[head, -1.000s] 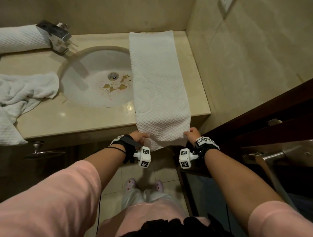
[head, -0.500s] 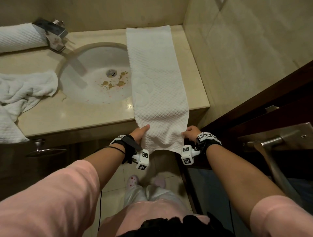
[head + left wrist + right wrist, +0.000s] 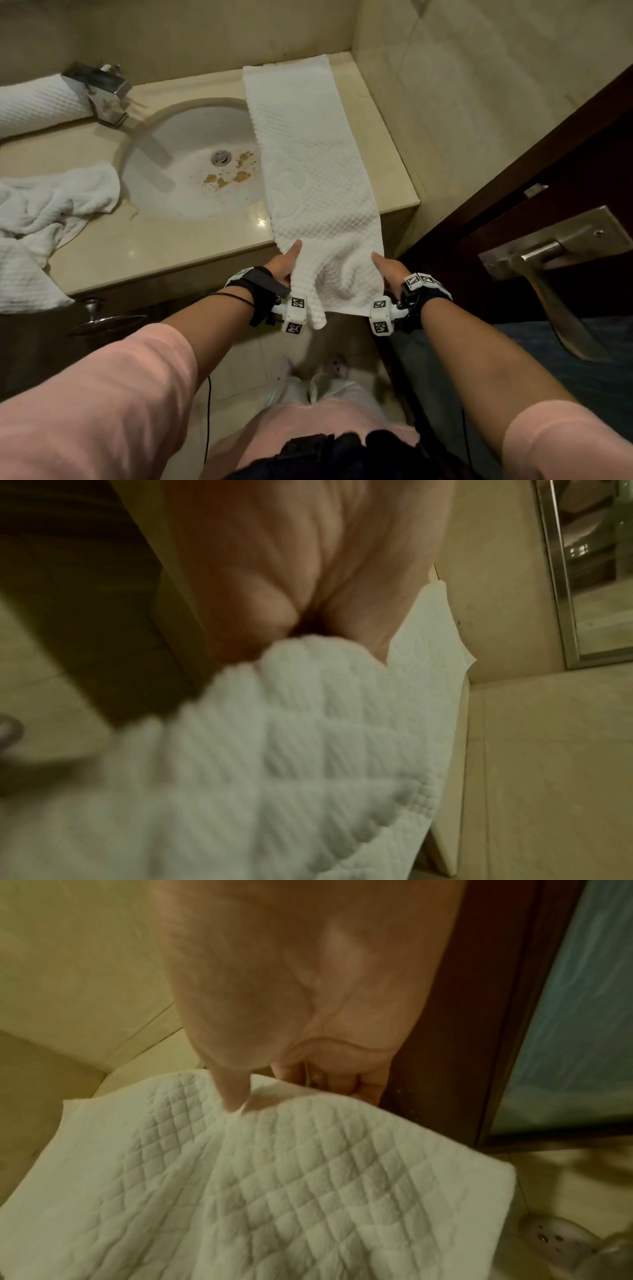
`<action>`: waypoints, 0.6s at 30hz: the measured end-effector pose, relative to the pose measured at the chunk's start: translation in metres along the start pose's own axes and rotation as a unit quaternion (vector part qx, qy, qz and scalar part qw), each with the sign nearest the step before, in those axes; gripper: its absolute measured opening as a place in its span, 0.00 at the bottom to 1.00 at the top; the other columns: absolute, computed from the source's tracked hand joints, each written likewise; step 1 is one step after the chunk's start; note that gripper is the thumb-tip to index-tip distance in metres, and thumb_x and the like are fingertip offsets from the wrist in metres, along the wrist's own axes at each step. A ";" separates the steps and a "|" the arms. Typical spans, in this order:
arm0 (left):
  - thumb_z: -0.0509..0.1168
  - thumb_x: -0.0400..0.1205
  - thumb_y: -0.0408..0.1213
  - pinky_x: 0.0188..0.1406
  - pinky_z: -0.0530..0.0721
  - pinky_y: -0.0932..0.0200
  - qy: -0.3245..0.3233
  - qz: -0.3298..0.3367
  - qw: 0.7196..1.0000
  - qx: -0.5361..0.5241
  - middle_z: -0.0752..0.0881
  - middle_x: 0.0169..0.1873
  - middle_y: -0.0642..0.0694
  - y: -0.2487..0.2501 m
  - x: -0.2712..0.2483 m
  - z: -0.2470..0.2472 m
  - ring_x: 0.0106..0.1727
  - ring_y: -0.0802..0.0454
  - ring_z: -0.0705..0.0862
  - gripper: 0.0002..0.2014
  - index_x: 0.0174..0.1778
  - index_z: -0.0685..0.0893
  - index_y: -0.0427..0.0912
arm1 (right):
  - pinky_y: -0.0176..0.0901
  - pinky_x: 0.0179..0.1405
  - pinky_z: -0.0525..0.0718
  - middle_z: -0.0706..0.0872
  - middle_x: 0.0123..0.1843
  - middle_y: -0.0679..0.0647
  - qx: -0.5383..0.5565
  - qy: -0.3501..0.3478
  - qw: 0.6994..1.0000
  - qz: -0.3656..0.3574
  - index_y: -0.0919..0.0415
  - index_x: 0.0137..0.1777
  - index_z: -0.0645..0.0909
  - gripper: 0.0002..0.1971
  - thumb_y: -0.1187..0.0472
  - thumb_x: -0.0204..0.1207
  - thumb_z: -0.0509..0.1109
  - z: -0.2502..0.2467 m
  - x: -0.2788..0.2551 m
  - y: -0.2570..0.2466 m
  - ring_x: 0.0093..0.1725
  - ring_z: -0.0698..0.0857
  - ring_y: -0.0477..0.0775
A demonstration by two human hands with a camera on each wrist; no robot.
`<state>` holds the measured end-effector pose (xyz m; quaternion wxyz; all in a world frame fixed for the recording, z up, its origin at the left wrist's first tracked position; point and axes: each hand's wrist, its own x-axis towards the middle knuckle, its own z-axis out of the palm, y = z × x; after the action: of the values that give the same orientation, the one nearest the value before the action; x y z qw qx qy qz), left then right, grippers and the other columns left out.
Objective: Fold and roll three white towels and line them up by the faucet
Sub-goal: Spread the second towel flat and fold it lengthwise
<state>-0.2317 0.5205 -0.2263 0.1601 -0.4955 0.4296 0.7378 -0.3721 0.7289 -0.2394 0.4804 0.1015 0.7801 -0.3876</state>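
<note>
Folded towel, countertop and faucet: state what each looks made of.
Folded towel: white woven cloth, probably cotton, with a quilted diamond texture; it sags where the left hand and right hand hold it.
Countertop: polished beige stone or imitation stone; glossy, with light glints.
Faucet: shiny metal, likely chrome-plated; angular, reflective, blotched.

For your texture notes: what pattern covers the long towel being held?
A quilted diamond grid on white long towel; clearest in the right wrist view.

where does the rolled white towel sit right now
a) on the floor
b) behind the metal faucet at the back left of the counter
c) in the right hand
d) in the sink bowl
b: the rolled white towel lies behind the metal faucet on the beige counter.
</note>
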 end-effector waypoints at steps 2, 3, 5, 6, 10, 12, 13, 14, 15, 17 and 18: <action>0.69 0.62 0.73 0.68 0.78 0.40 -0.022 -0.011 0.998 0.063 0.85 0.63 0.40 0.000 0.018 -0.008 0.63 0.39 0.83 0.48 0.72 0.75 0.43 | 0.64 0.64 0.82 0.89 0.58 0.61 0.021 -0.020 1.000 0.002 0.66 0.62 0.82 0.33 0.37 0.69 0.72 -0.004 -0.003 0.009 0.56 0.87 0.65; 0.71 0.57 0.75 0.69 0.77 0.41 -0.042 -0.017 0.994 0.098 0.86 0.62 0.41 0.004 0.015 -0.008 0.63 0.40 0.83 0.48 0.68 0.78 0.48 | 0.64 0.63 0.82 0.89 0.56 0.61 0.024 -0.023 0.999 -0.002 0.66 0.61 0.83 0.31 0.39 0.70 0.74 -0.006 -0.008 0.012 0.55 0.88 0.64; 0.73 0.55 0.75 0.71 0.76 0.42 -0.078 -0.032 0.987 0.138 0.87 0.61 0.45 0.010 0.003 -0.009 0.64 0.42 0.83 0.41 0.61 0.83 0.57 | 0.62 0.60 0.84 0.90 0.52 0.61 0.010 -0.009 1.000 -0.005 0.66 0.57 0.84 0.25 0.44 0.72 0.75 -0.008 -0.019 0.014 0.52 0.89 0.63; 0.76 0.57 0.71 0.70 0.76 0.42 -0.087 -0.039 0.986 0.138 0.87 0.61 0.46 0.013 -0.007 -0.009 0.64 0.43 0.84 0.37 0.61 0.85 0.58 | 0.59 0.56 0.86 0.90 0.50 0.60 -0.006 -0.001 1.000 -0.009 0.66 0.55 0.84 0.23 0.45 0.72 0.76 -0.010 -0.025 0.014 0.49 0.89 0.62; 0.85 0.58 0.51 0.33 0.88 0.52 -0.104 -0.059 0.987 0.109 0.85 0.63 0.43 0.018 -0.037 -0.014 0.41 0.47 0.89 0.41 0.68 0.81 0.50 | 0.62 0.56 0.86 0.91 0.49 0.60 -0.010 0.033 0.999 -0.012 0.64 0.53 0.86 0.21 0.50 0.66 0.81 -0.018 -0.038 0.016 0.49 0.90 0.63; 0.84 0.61 0.47 0.20 0.83 0.59 -0.119 -0.062 0.986 0.095 0.86 0.58 0.41 0.016 -0.039 -0.018 0.29 0.48 0.87 0.38 0.67 0.80 0.44 | 0.55 0.49 0.90 0.91 0.48 0.59 -0.011 0.048 0.999 -0.014 0.64 0.54 0.85 0.22 0.49 0.67 0.81 -0.020 -0.048 0.014 0.45 0.91 0.60; 0.83 0.63 0.44 0.25 0.86 0.56 -0.128 -0.066 0.986 0.082 0.87 0.56 0.41 0.014 -0.042 -0.019 0.32 0.46 0.89 0.36 0.68 0.80 0.43 | 0.47 0.38 0.90 0.91 0.47 0.58 -0.016 0.053 0.998 -0.014 0.64 0.55 0.85 0.22 0.48 0.68 0.80 -0.020 -0.055 0.012 0.41 0.90 0.57; 0.83 0.63 0.42 0.37 0.89 0.50 -0.130 -0.067 0.986 0.076 0.88 0.56 0.41 0.011 -0.045 -0.020 0.42 0.44 0.91 0.37 0.68 0.80 0.42 | 0.41 0.27 0.85 0.91 0.47 0.57 -0.029 0.057 0.998 -0.009 0.62 0.55 0.84 0.22 0.46 0.69 0.79 -0.021 -0.060 0.010 0.36 0.88 0.54; 0.85 0.61 0.41 0.51 0.87 0.45 -0.124 -0.066 0.987 0.072 0.88 0.57 0.41 0.007 -0.044 -0.023 0.51 0.42 0.90 0.38 0.68 0.80 0.43 | 0.37 0.21 0.80 0.91 0.48 0.56 -0.045 0.065 0.997 -0.004 0.60 0.56 0.84 0.23 0.44 0.68 0.79 -0.022 -0.063 0.010 0.32 0.87 0.51; 0.86 0.58 0.41 0.61 0.83 0.42 -0.112 -0.063 0.988 0.082 0.89 0.56 0.40 0.002 -0.048 -0.027 0.56 0.41 0.88 0.39 0.66 0.82 0.43 | 0.34 0.17 0.75 0.91 0.47 0.55 -0.073 0.070 0.995 0.002 0.59 0.57 0.84 0.26 0.42 0.67 0.79 -0.025 -0.067 0.010 0.26 0.85 0.47; 0.85 0.60 0.40 0.57 0.85 0.44 -0.111 -0.069 0.987 0.095 0.90 0.54 0.40 -0.001 -0.055 -0.028 0.52 0.42 0.90 0.35 0.65 0.83 0.42 | 0.33 0.16 0.74 0.90 0.44 0.55 -0.084 0.069 0.994 0.007 0.60 0.58 0.85 0.27 0.41 0.66 0.79 -0.027 -0.068 0.010 0.22 0.84 0.46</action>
<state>-0.1897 0.5091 -0.1830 0.3032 -0.4213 0.4422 0.7315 -0.3495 0.7688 -0.1813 0.4349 0.0925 0.8406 -0.3094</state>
